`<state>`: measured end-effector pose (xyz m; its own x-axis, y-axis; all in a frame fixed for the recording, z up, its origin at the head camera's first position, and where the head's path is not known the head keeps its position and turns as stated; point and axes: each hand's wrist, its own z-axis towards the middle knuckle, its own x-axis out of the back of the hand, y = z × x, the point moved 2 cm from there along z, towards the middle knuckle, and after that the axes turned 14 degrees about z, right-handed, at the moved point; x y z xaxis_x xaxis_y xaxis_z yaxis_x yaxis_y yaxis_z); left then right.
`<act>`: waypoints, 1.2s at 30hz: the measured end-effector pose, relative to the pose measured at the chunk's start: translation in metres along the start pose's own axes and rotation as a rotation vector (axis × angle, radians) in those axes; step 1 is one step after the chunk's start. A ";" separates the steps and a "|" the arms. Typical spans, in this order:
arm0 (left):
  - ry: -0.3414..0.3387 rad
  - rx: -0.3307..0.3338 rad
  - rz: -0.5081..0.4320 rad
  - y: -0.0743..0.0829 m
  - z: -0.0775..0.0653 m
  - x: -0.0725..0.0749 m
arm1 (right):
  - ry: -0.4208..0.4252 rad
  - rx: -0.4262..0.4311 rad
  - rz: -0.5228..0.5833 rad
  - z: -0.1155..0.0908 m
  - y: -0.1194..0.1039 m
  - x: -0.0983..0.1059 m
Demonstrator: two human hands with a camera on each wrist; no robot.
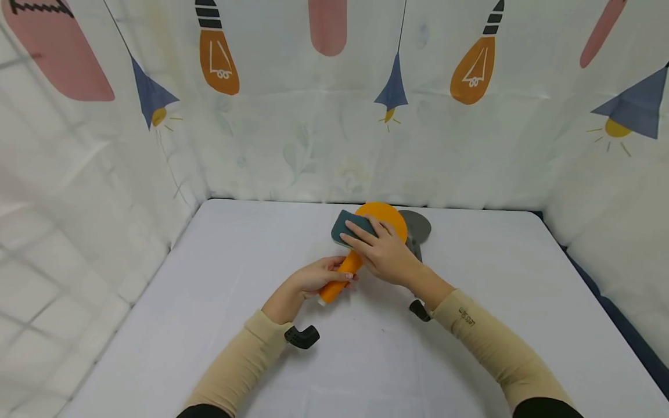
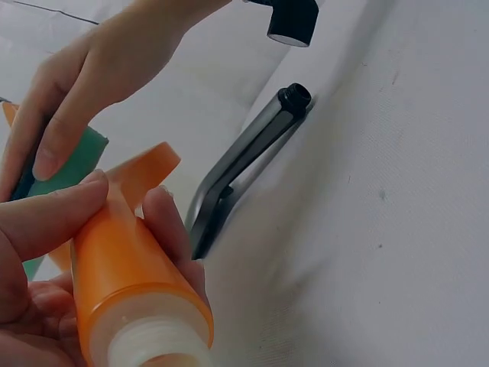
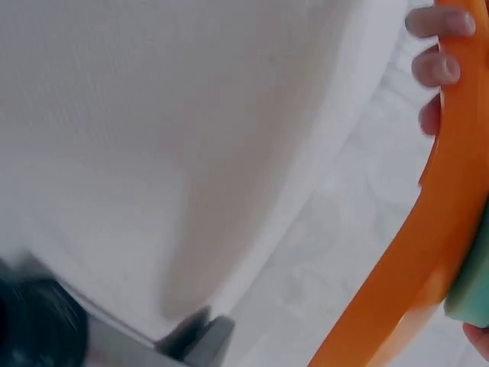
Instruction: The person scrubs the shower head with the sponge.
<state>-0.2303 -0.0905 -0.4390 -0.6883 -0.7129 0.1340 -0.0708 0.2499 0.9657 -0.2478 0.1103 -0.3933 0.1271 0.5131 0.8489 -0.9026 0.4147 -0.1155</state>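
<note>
Fingers gripping: L hand (image 1: 317,276), white-ended orange shower head (image 1: 353,262); R hand (image 1: 389,254), blue-green sponge (image 1: 342,225).

Smooth orange plastic shower head (image 2: 126,260) — softly glossy, matt green sponge (image 1: 342,229), shiny grey handle (image 2: 243,155), woven white cloth (image 2: 382,191)

Head view from high on the near side of the orange shower head (image 1: 395,219), facing forward and down, left wrist view close behind its threaded handle end (image 2: 145,334), facing along it, right wrist view close beside it, edge-on, both sharing the green sponge (image 3: 471,284)
</note>
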 end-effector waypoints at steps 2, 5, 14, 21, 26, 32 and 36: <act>0.002 0.000 0.008 0.002 0.000 0.000 | 0.014 -0.040 0.010 0.002 0.007 0.003; 0.013 0.007 0.020 0.004 0.000 0.000 | 0.056 -0.164 0.039 0.001 0.026 0.010; 0.019 0.006 0.027 0.003 -0.003 0.003 | 0.143 -0.529 0.153 -0.020 0.064 0.021; 0.021 -0.002 0.029 0.004 0.000 0.001 | 0.170 -0.317 0.072 -0.008 0.038 0.009; 0.016 -0.002 0.039 0.001 0.000 -0.001 | 0.075 -0.076 0.002 0.000 0.004 -0.005; 0.013 -0.007 0.053 0.002 0.000 -0.005 | 0.066 -0.051 0.056 0.002 0.002 -0.003; 0.018 0.002 0.058 0.004 0.000 -0.005 | 0.149 -0.199 0.125 -0.003 0.027 0.007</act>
<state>-0.2275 -0.0859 -0.4356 -0.6785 -0.7087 0.1935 -0.0328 0.2923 0.9558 -0.2703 0.1274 -0.3921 0.0924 0.6685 0.7379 -0.8182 0.4734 -0.3264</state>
